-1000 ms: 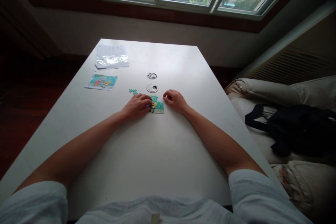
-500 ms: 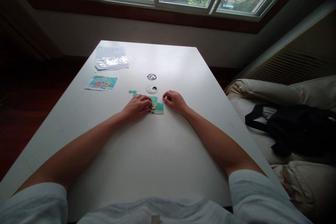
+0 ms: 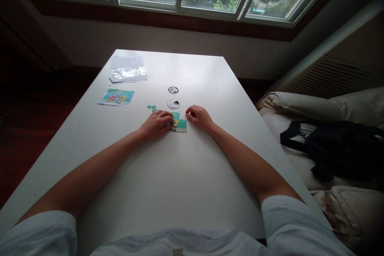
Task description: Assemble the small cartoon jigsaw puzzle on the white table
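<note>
A partly joined jigsaw puzzle (image 3: pixel 180 125) with a teal cartoon picture lies flat on the white table (image 3: pixel 168 184). My left hand (image 3: pixel 156 124) rests over its left part, the fingers bent and holding it, so that part is hidden. Just beyond the puzzle's right edge is my right hand (image 3: pixel 199 117), its thumb and forefinger closed in a pinch. Whatever they may hold is too small to make out. Loose teal puzzle pieces (image 3: pixel 152 108) lie past the left fingers.
A printed cartoon picture (image 3: pixel 116 97) lies at the left, with a clear plastic bag on papers (image 3: pixel 128 69) behind it. Two round fittings (image 3: pixel 173 104) sit in the table beyond the puzzle. To the right, dark clothing (image 3: pixel 339 148) lies on a pale sofa (image 3: pixel 288 104).
The whole view has shifted slightly, with the scene sitting a little lower. Both hands keep their places by the puzzle.
</note>
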{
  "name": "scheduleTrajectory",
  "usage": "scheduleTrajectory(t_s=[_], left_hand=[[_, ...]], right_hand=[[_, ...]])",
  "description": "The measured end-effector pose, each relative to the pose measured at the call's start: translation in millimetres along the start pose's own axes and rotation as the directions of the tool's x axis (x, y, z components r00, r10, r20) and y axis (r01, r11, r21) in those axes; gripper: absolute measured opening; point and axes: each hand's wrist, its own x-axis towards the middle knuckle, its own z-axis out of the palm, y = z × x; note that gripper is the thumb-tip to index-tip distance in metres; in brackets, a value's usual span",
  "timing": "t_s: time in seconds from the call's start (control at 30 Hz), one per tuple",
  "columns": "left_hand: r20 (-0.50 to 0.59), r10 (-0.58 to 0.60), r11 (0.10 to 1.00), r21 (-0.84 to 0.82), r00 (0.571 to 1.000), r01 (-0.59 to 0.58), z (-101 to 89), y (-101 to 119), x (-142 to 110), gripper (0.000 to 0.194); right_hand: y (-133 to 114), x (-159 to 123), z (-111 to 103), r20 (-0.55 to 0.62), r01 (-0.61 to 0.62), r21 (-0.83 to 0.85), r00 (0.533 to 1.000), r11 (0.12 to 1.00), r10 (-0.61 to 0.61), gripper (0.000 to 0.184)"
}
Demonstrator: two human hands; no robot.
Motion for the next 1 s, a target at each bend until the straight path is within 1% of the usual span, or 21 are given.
scheduleTrajectory(t_s=[0.5, 0.87, 1.0], left_hand=[[-0.011, 0.022, 1.0, 0.008, 1.0, -0.022, 1.8, -2.2, -0.1, 0.022], [-0.001, 0.062, 0.998, 0.007, 0.998, -0.062, -0.2, 4.9, 0.4, 0.017], [0.01, 0.076, 0.997, -0.001, 0.997, -0.076, -1.0, 4.1, 0.7, 0.021]], right_hand=[[0.0, 0.6, -0.4, 0.009, -0.006, -0.006, 1.0, 1.0, 0.006, 0.007], [0.8, 0.5, 0.4, 0.016, -0.012, -0.006, 1.0, 1.0, 0.012, 0.008], [1.0, 0.4, 0.4, 0.018, -0.016, -0.006, 1.0, 1.0, 0.016, 0.007]])
